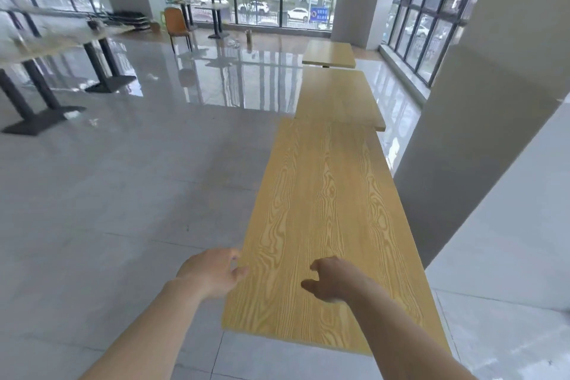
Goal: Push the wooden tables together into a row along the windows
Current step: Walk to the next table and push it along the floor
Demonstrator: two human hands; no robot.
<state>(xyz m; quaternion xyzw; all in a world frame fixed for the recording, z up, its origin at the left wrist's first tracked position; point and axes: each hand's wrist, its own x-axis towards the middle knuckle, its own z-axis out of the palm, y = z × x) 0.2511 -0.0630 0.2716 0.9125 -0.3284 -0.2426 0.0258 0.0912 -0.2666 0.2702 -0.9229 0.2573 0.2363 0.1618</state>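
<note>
Three light wooden tables stand in a line toward the windows. The nearest wooden table [327, 194] is long, and its far end meets the middle wooden table [337, 99]. A narrow gap separates that one from the farthest wooden table [330, 54]. My left hand [212, 271] is at the near table's left edge, fingers loosely curled, touching or almost touching it. My right hand [331, 279] hovers over the tabletop near its front end, fingers bent and apart, holding nothing.
A grey pillar [462, 120] stands close on the right of the near table. Glossy tiled floor [138, 179] spreads to the left. Marble-topped tables [46, 43] on black bases stand at far left. An orange chair [177, 23] and litter lie near the far windows.
</note>
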